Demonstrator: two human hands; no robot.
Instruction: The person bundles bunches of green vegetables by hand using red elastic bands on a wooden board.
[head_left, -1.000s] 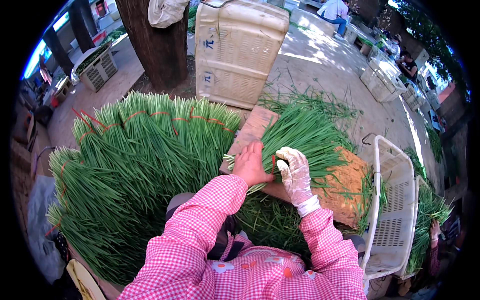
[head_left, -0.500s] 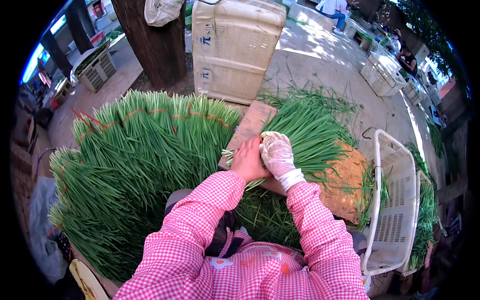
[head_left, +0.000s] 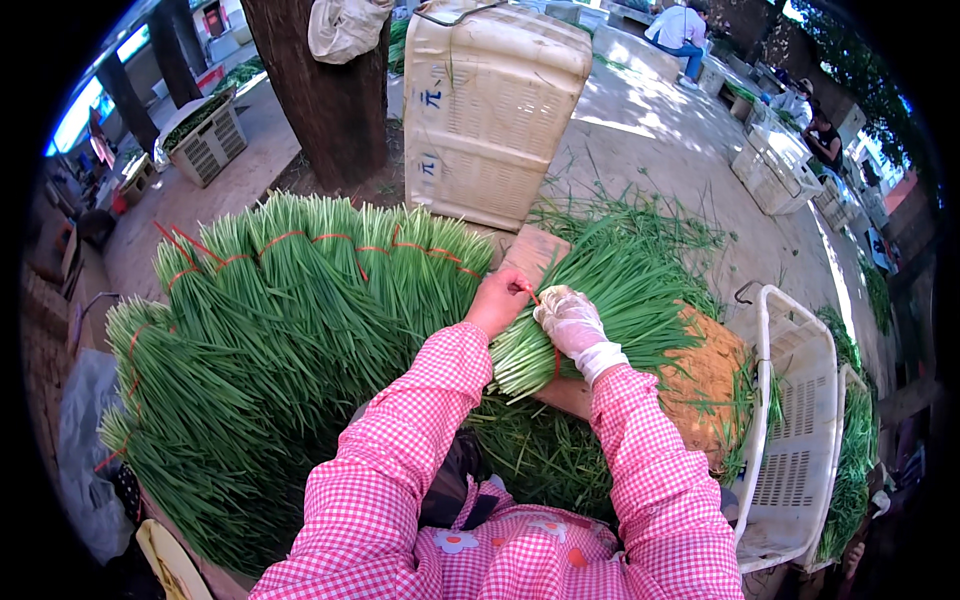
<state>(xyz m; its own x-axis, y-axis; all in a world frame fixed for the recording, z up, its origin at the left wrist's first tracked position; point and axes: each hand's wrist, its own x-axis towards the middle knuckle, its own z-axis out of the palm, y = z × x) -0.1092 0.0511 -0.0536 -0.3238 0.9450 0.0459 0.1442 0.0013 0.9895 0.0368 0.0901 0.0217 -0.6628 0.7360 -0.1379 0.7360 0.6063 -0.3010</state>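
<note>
Over a wooden board (head_left: pixel 535 255), pinching a red band (head_left: pixel 531 294) with bare left hand (head_left: pixel 497 300), clamping gloved right hand (head_left: pixel 568 318) on a chive bundle (head_left: pixel 610 300).

Bundle of green chives (head_left: pixel 590 310), lying flat on a wooden board (head_left: pixel 530 255), thin red band (head_left: pixel 556 358) around its cut end

Sunlit paved yard (head_left: pixel 660 130), tree trunk (head_left: pixel 325 90), crates (head_left: pixel 795 430).
</note>
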